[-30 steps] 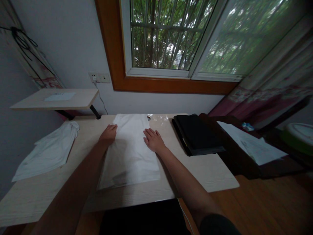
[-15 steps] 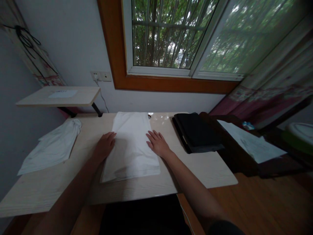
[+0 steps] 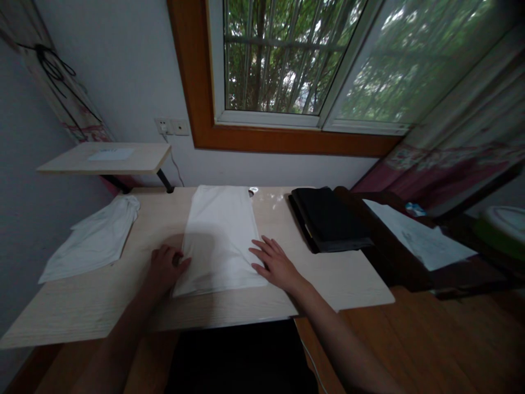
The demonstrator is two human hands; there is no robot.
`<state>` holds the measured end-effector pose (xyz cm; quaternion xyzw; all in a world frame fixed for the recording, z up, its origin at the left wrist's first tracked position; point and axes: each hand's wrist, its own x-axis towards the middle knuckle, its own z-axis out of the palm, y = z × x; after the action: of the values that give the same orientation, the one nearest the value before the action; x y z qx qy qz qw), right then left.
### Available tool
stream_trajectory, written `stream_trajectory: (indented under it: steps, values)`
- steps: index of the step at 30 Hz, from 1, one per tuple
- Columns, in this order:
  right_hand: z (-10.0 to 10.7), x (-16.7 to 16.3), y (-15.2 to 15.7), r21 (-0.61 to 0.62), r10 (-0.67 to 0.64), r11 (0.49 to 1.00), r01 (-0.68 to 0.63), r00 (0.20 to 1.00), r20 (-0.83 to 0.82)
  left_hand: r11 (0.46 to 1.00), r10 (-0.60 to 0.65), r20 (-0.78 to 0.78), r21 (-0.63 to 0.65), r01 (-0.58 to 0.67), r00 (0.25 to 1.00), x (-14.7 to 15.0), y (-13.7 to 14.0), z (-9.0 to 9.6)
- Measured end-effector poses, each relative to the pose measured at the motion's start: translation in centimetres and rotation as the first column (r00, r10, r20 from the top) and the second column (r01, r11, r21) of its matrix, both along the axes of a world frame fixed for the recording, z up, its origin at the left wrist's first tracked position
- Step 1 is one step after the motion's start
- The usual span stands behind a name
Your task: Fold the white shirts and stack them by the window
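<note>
A white garment (image 3: 221, 241), folded into a long rectangle, lies flat on the pale wooden desk (image 3: 131, 306) in front of me. At its left edge is my left hand (image 3: 166, 268), fingers loosely curled and thumb held apart, with the thumb tip by the cloth. I see nothing held in it. My right hand (image 3: 276, 264) rests open on the right edge, its spread fingers lying over the fabric. Shallow creases run across the garment.
Another white cloth (image 3: 96, 238) lies rumpled at the desk's left, below a raised shelf (image 3: 147, 156) bearing a paper. Black folded material (image 3: 328, 219) sits on the right. Beyond it, dark furniture (image 3: 394, 251) carries a large sheet (image 3: 414, 232). A window is behind the desk.
Both hands have slid toward me along the garment's edges. My left fingers have gone from lying flat to curled; my right hand stays spread. The view has shifted slightly.
</note>
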<state>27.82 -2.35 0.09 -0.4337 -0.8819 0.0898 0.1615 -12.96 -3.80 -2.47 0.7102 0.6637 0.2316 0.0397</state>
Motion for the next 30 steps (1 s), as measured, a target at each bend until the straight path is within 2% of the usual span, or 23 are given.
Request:
stream_trajectory:
  steps: [5,9,17,22,30]
  values:
    - [0.3,0.5,-1.3,0.005,0.043,0.999,-0.043,0.999,-0.029,0.997,0.032,0.03,-0.064,-0.03,0.999,0.6,-1.2,0.4]
    - [0.4,0.6,-1.5,0.029,0.062,0.998,-0.061,0.997,-0.049,0.999,0.04,0.035,0.002,-0.04,0.999,0.5,-1.7,0.0]
    - [0.3,0.7,-1.5,0.047,0.065,0.997,-0.062,0.995,-0.071,0.995,0.061,-0.066,0.077,-0.056,0.996,0.7,-2.4,-1.1]
    - [-0.1,0.6,-1.5,0.059,0.063,0.997,-0.058,0.994,-0.084,0.999,0.04,-0.097,0.036,-0.037,0.994,1.1,-2.7,-0.4]
    - [-0.1,0.5,-1.6,0.074,0.055,0.996,-0.047,0.993,-0.105,0.993,0.11,-0.049,0.056,-0.107,0.993,1.6,-2.8,0.3]
